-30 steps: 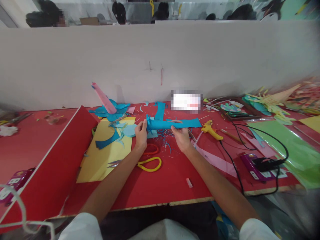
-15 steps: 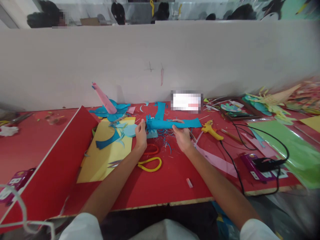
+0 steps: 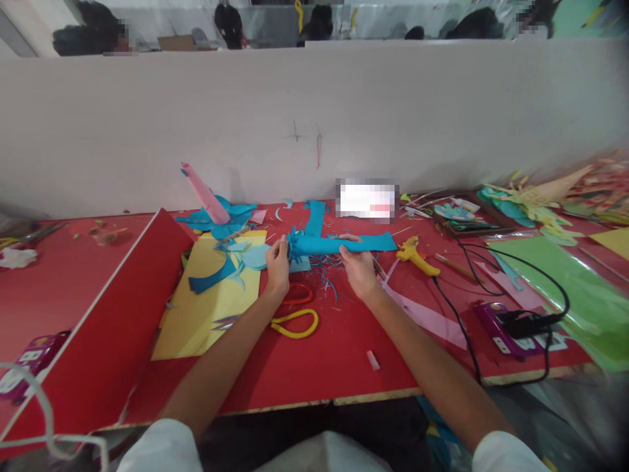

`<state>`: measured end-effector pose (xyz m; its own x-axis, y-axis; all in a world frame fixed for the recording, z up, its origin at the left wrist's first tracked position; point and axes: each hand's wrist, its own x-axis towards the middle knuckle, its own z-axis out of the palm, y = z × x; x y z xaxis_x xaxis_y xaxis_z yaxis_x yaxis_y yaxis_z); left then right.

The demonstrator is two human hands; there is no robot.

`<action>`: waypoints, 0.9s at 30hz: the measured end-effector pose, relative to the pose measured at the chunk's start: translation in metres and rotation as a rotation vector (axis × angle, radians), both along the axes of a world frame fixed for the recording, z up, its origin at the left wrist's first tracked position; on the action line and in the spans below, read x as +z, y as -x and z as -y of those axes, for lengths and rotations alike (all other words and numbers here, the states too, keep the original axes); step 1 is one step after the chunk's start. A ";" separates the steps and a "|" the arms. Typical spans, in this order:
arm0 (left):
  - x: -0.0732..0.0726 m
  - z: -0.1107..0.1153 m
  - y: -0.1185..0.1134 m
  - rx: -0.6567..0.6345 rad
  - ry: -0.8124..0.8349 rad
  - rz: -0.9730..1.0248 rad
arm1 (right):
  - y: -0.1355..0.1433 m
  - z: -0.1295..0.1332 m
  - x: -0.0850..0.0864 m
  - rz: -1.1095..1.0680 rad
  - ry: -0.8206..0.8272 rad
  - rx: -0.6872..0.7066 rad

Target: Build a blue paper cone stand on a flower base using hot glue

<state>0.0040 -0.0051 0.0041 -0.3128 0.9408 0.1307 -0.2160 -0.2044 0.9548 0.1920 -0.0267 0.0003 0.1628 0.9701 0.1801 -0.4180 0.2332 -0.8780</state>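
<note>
My left hand pinches the blue paper strip at its fringe, my right hand its middle, both nearly closed; uneven pulling could tear it.

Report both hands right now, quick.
Left hand: closed, holding the fringed end of the blue paper strip.
Right hand: closed, holding that strip near its middle.

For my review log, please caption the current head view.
Both hands hold a blue paper strip, frilled at one end, over a red table, scissors and glue gun nearby.
</note>
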 end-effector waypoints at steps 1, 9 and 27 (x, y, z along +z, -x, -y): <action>0.000 0.000 0.000 -0.003 -0.013 -0.025 | 0.000 0.000 0.001 0.005 0.002 0.009; 0.002 0.000 0.001 -0.013 -0.035 -0.081 | 0.000 -0.002 -0.003 -0.031 0.031 -0.018; -0.002 -0.002 0.001 -0.046 -0.011 0.001 | -0.003 -0.004 -0.010 0.042 -0.030 0.025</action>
<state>0.0031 -0.0028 0.0021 -0.2698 0.9525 0.1410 -0.2264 -0.2051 0.9522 0.1945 -0.0223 -0.0099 0.1305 0.9678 0.2154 -0.3870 0.2497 -0.8876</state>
